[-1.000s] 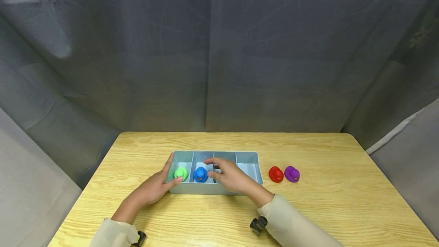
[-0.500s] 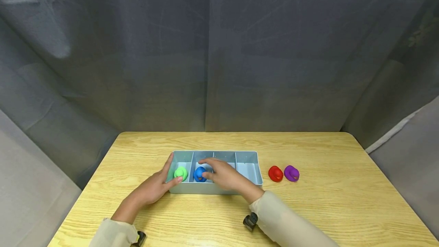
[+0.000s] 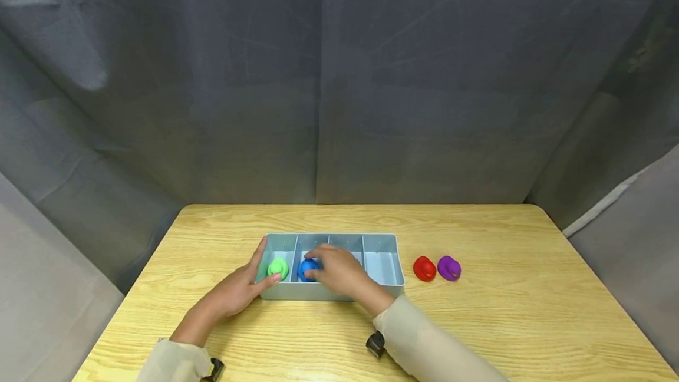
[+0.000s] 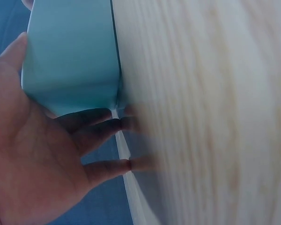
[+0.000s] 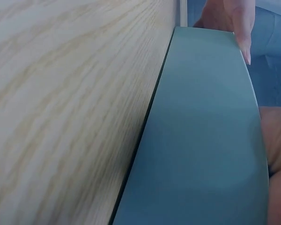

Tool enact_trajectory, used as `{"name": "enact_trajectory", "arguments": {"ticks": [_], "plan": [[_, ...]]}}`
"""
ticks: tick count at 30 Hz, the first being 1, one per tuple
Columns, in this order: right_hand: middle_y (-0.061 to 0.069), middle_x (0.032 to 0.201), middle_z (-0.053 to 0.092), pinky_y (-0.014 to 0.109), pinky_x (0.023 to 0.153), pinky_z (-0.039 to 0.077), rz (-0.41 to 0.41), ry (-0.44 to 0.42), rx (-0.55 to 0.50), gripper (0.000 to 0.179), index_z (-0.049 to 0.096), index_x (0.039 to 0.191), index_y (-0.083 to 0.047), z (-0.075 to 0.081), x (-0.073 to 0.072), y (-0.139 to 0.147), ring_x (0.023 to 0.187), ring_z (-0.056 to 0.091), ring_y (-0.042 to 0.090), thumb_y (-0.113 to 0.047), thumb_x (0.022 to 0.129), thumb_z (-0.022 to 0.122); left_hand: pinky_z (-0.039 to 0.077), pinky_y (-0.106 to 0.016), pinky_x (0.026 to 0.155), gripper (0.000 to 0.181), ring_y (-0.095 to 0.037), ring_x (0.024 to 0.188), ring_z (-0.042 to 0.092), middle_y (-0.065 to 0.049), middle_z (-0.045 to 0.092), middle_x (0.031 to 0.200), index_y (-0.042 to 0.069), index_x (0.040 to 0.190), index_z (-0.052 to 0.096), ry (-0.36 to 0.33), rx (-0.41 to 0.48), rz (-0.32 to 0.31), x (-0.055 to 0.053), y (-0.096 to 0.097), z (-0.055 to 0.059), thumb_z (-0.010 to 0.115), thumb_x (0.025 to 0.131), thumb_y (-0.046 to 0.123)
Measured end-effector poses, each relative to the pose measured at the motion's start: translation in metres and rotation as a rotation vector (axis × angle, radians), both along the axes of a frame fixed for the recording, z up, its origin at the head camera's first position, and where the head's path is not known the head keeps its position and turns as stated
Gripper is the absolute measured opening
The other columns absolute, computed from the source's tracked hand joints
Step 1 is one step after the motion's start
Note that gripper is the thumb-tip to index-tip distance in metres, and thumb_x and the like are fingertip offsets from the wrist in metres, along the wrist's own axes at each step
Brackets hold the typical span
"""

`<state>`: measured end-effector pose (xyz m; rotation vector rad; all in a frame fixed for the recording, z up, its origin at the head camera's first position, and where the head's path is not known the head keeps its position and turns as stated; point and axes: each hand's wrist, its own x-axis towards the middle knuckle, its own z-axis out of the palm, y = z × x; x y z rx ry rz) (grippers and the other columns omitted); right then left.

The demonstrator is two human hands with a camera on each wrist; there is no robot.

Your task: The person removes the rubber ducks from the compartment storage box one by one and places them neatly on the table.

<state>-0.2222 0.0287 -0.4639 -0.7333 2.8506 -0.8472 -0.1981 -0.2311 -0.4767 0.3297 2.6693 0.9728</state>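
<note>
A grey-blue box (image 3: 329, 292) with several compartments in a row stands on the wooden table. In its leftmost compartment sits a green rubber duck (image 3: 277, 267). The second one holds a blue rubber duck (image 3: 305, 270), partly covered by my right hand (image 3: 343, 271), whose thumb and fingers curl round it. My left hand (image 3: 236, 292) rests against the box's left end, thumb over the front rim, fingers straight along the side. In the left wrist view, fingertips of the left hand (image 4: 42, 145) reach the table beside the box end (image 4: 72, 51). The right wrist view shows mainly the box's front wall (image 5: 196, 126).
To the right of the box, a red rubber duck (image 3: 424, 269) and a purple rubber duck (image 3: 449, 268) stand side by side on the table (image 3: 504, 311). Grey curtains (image 3: 424, 87) hang behind the table and at its sides.
My right hand has moved left within the box, from beside the blue duck to over it, and its fingers now curl round the duck. The left hand stays in place.
</note>
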Motion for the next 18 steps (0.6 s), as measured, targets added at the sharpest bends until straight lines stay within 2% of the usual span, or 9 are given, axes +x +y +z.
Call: {"name": "enact_trajectory", "arguments": {"ticks": [11,18], "plan": [[-0.005,0.109,0.071,0.041,0.084,0.054,-0.047,-0.023,-0.005,0.023,0.080,0.110,-0.018,0.0006,0.0004,-0.0023,0.103,0.067,0.021,-0.029,0.090,0.082,0.028,-0.070,0.114,0.089,-0.051,0.147,0.032,-0.028,0.025,0.165,0.037,0.164,-0.015,-0.006,0.005,0.002,0.0014,0.0007,0.0021,0.047,0.105,0.060],[-0.004,0.110,0.071,0.042,0.085,0.054,-0.040,-0.008,0.010,0.022,0.080,0.114,-0.018,-0.0010,0.0008,-0.0016,0.104,0.067,0.022,-0.029,0.095,0.078,0.029,-0.071,0.114,0.089,-0.051,0.147,0.033,-0.027,0.025,0.165,0.038,0.164,-0.015,-0.008,0.008,0.004,0.0010,0.0004,0.0020,0.047,0.105,0.060]]}}
